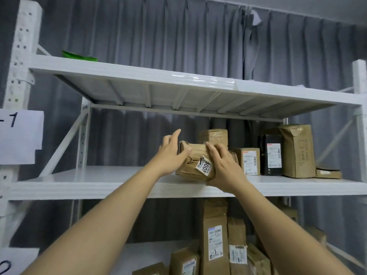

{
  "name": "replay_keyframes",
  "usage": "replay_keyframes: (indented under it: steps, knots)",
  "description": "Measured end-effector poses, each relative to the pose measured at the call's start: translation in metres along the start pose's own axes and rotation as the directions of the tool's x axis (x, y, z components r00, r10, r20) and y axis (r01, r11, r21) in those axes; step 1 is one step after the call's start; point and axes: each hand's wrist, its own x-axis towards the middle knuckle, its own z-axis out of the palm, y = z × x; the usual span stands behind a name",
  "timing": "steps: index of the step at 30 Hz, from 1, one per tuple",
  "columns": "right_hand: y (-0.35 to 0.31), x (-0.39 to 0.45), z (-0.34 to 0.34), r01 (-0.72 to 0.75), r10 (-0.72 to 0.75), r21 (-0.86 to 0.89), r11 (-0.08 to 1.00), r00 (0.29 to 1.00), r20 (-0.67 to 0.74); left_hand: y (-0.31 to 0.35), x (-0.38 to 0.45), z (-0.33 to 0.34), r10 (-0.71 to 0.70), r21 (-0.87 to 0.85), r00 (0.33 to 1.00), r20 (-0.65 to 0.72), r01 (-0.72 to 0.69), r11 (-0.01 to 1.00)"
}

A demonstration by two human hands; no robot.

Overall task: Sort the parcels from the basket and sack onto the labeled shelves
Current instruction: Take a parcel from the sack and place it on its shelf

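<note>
Right now the right hand (222, 167) is grasping the brown paper-wrapped parcel with a peeling white barcode sticker (193, 161): its fingers curl over the parcel's top right corner and its thumb appears to tuck under the near bottom edge. The left hand (171, 153) lies flat against the parcel's left end, fingers straight and loosely spread, with the forefinger pointing up and back past it; it presses rather than grips. So the parcel sits between the 2 hands, with the right doing the holding and the left steadying.

The parcel rests on the front part of the white metal middle shelf (99, 183), its near lower edge right at the shelf's front lip. Its long axis runs left to right along the shelf. A handwritten 2 shows on its front face, left of the sticker.

Directly behind the parcel stands a smaller taped brown box (214, 136), so little room seems left to push it straight back. To the parcel's right, close by, is a small cardboard box marked 2-1 (249, 160), then a black box (272, 155) and a tall brown wrapped package (297, 151). To the parcel's left the shelf board shows bare, so any slide probably goes that way, led by the right hand.
</note>
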Motion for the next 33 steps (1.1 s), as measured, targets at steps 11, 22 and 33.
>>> replay_keyframes:
  steps: [11,22,33]
  knots:
    - [0.064,0.019,0.066,0.093,-0.107,0.147,0.985,0.991,0.084,-0.03,0.04,0.082,-0.14,-0.138,0.986,-0.089,0.127,0.982]
    - [0.099,-0.005,0.077,-0.014,0.102,0.679,0.734,0.991,-0.09,-0.004,0.028,0.143,-0.227,-0.153,0.906,-0.358,0.183,0.971]
    - [0.142,-0.004,0.103,-0.185,0.367,0.745,0.64,0.926,-0.085,-0.001,0.049,0.152,-0.277,0.011,0.896,-0.347,0.299,0.954]
